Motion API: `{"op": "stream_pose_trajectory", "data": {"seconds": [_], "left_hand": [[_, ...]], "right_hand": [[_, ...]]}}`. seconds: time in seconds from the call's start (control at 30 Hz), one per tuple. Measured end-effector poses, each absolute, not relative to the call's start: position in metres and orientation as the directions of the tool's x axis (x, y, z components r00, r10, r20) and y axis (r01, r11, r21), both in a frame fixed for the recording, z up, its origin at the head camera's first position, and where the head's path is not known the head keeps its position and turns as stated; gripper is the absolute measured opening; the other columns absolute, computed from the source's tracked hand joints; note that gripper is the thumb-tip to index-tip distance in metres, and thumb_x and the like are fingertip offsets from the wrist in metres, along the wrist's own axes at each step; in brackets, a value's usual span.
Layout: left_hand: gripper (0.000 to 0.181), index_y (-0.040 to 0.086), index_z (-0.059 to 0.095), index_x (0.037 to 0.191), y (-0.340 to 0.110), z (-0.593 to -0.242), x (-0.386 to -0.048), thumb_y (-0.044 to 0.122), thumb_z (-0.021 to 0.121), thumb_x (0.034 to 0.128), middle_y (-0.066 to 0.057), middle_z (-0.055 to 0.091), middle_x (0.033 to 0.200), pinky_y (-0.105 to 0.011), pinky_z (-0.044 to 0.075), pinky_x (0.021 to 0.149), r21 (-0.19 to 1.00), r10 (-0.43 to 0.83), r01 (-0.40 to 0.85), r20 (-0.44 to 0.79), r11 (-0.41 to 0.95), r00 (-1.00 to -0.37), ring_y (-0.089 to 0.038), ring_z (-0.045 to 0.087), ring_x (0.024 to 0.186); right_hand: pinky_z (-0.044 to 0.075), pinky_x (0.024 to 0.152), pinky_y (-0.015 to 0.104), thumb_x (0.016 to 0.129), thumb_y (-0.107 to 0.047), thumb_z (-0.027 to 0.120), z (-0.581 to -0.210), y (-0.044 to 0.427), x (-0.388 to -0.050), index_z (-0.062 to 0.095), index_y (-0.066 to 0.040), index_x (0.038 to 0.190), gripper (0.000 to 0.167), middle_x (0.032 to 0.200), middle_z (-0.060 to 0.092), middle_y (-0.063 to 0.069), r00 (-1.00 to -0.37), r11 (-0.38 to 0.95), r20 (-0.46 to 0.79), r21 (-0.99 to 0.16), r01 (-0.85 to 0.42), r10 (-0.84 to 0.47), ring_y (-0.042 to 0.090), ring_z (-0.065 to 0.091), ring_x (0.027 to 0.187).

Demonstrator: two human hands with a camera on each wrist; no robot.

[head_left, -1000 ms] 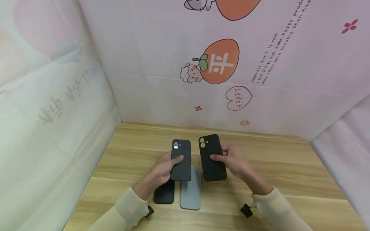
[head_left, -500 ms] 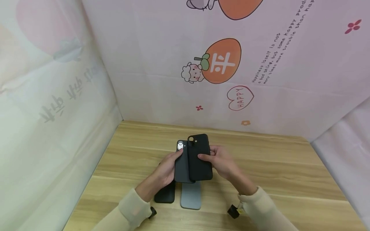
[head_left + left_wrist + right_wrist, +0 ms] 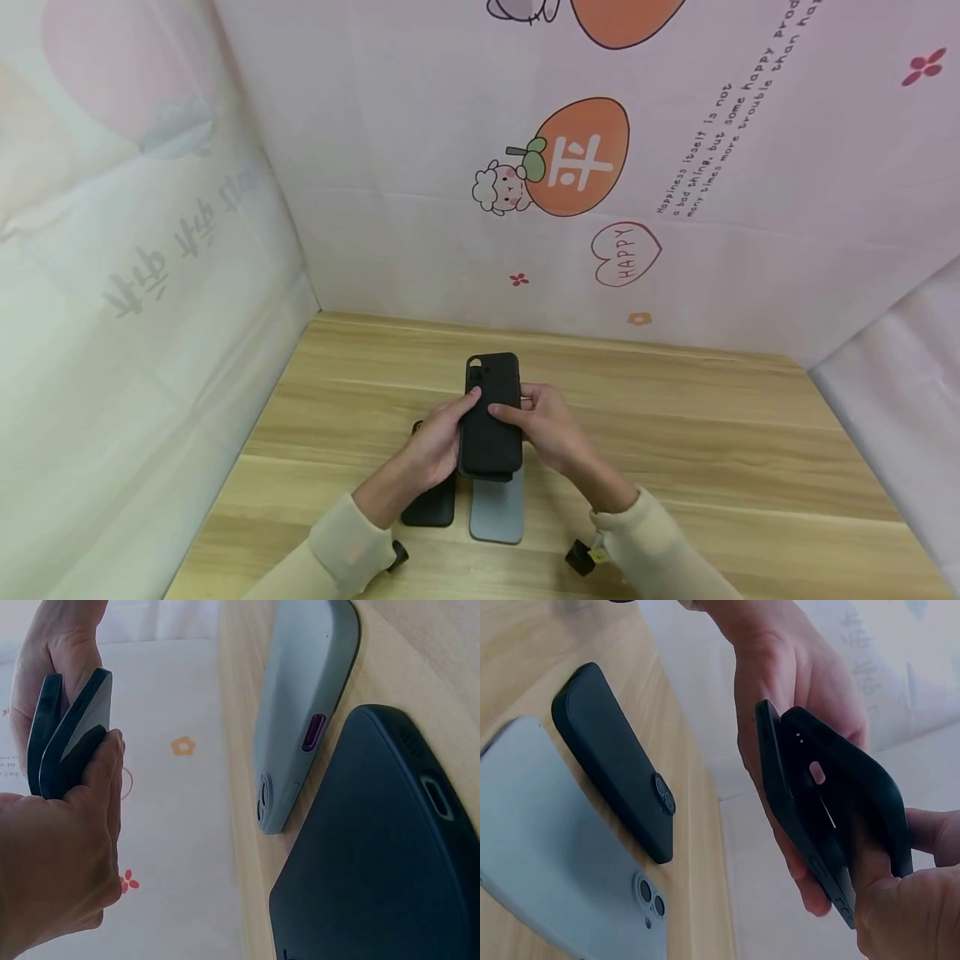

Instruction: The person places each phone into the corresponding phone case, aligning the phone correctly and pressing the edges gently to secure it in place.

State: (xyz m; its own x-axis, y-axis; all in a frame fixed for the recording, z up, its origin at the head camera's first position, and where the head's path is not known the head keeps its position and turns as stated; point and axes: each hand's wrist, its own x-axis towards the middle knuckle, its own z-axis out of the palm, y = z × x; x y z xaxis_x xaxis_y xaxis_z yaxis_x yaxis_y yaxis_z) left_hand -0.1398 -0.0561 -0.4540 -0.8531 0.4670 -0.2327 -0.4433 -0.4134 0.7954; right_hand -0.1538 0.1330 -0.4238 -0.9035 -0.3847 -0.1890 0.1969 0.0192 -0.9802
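In the head view, my right hand (image 3: 551, 427) pinches a black phone case (image 3: 497, 437) with the thumb on its back. The case lies over a dark phone (image 3: 775, 761), which my left hand (image 3: 433, 446) holds, its thumb by the camera cutout. The right wrist view has the phone and case tilted apart like a wedge, the hollow of the case facing the phone. One finger of the right hand reaches inside the case. From the head, the phone is mostly hidden beneath the case; only its lower edge shows.
On the wood-grain table (image 3: 675, 433) lie a light blue-grey phone or case (image 3: 497, 515) and, left of it, a black one (image 3: 431, 504). The left hand partly covers the black one. A white printed cloth (image 3: 420, 208) hangs behind the table.
My right hand has carried the case leftward from beside the phone to on top of it. The left hand has shifted slightly right, its thumb moving up towards the camera.
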Motion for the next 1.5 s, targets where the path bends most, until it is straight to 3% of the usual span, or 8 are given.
{"op": "stream_pose_trajectory", "data": {"seconds": [0.17,0.33,0.67,0.87,1.07,1.17,1.3,1.5], "left_hand": [[0.056,-0.002,0.039,0.158,-0.056,-0.453,-0.139,0.036,0.039,0.1168,-0.014,0.063,0.143,-0.043,0.051,0.113,0.806,0.46,-0.443,-0.245,-0.393,-0.854,-0.021,0.061,0.131],[0.056,-0.003,0.034,0.16,-0.058,-0.455,-0.138,0.033,0.038,0.1173,-0.019,0.058,0.149,-0.043,0.052,0.112,0.818,0.475,-0.432,-0.229,-0.379,-0.85,-0.023,0.06,0.133],[0.052,-0.005,0.037,0.157,-0.061,-0.456,-0.14,0.028,0.041,0.117,-0.023,0.056,0.15,-0.04,0.055,0.108,0.851,0.437,-0.394,-0.224,-0.348,-0.871,-0.024,0.061,0.132],[0.051,-0.006,0.04,0.155,-0.061,-0.456,-0.139,0.027,0.043,0.1164,-0.023,0.059,0.147,-0.041,0.056,0.107,0.863,0.417,-0.381,-0.228,-0.331,-0.88,-0.025,0.063,0.13],[0.048,-0.008,0.042,0.152,-0.061,-0.457,-0.139,0.023,0.044,0.1161,-0.026,0.064,0.14,-0.042,0.056,0.106,0.863,0.397,-0.376,-0.231,-0.337,-0.888,-0.028,0.069,0.124],[0.047,-0.008,0.043,0.152,-0.062,-0.456,-0.137,0.023,0.044,0.1159,-0.026,0.066,0.137,-0.042,0.057,0.105,0.865,0.406,-0.378,-0.232,-0.329,-0.884,-0.028,0.069,0.123],[0.048,-0.006,0.042,0.154,-0.061,-0.455,-0.135,0.022,0.045,0.1158,-0.026,0.067,0.136,-0.042,0.057,0.104,0.865,0.438,-0.39,-0.232,-0.315,-0.869,-0.029,0.068,0.125],[0.049,-0.006,0.041,0.156,-0.059,-0.454,-0.131,0.022,0.044,0.116,-0.024,0.064,0.141,-0.043,0.058,0.104,0.878,0.477,-0.386,-0.22,-0.284,-0.851,-0.029,0.066,0.127]], "right_hand": [[0.065,0.083,0.033,0.1,0.001,0.067,-0.425,0.127,-0.153,0.057,0.017,0.135,0.04,0.11,0.077,0.026,-0.907,0.015,-0.194,-0.979,0.203,-0.373,0.024,0.078,0.098],[0.065,0.079,0.032,0.101,-0.001,0.068,-0.427,0.127,-0.152,0.058,0.017,0.134,0.039,0.106,0.078,0.025,-0.913,0.054,-0.195,-0.981,0.189,-0.358,0.024,0.079,0.094],[0.066,0.073,0.045,0.102,-0.01,0.071,-0.417,0.142,-0.154,0.073,0.007,0.113,0.02,0.094,0.08,0.018,-0.96,0.297,-0.083,-0.955,-0.001,-0.269,0.029,0.079,0.077],[0.066,0.066,0.042,0.102,-0.01,0.072,-0.41,0.146,-0.156,0.075,0.006,0.108,0.018,0.085,0.079,0.016,-0.963,0.4,-0.004,-0.91,-0.109,-0.271,0.035,0.078,0.071],[0.065,0.063,0.033,0.102,-0.012,0.072,-0.406,0.152,-0.163,0.077,0.003,0.103,0.015,0.078,0.077,0.008,-0.96,0.517,0.09,-0.827,-0.221,-0.267,0.019,0.076,0.066],[0.065,0.066,0.031,0.103,-0.014,0.071,-0.403,0.154,-0.169,0.078,0.0,0.106,0.016,0.083,0.077,0.007,-0.959,0.556,0.117,-0.794,-0.247,-0.259,0.015,0.075,0.072],[0.065,0.073,0.031,0.106,-0.023,0.068,-0.4,0.156,-0.178,0.077,-0.003,0.116,0.024,0.098,0.078,0.01,-0.951,0.574,0.123,-0.773,-0.272,-0.284,0.022,0.077,0.086],[0.065,0.086,0.044,0.108,-0.037,0.063,-0.398,0.153,-0.195,0.074,-0.003,0.128,0.041,0.116,0.077,0.013,-0.936,0.498,-0.037,-0.854,-0.152,-0.349,0.023,0.076,0.097]]}}
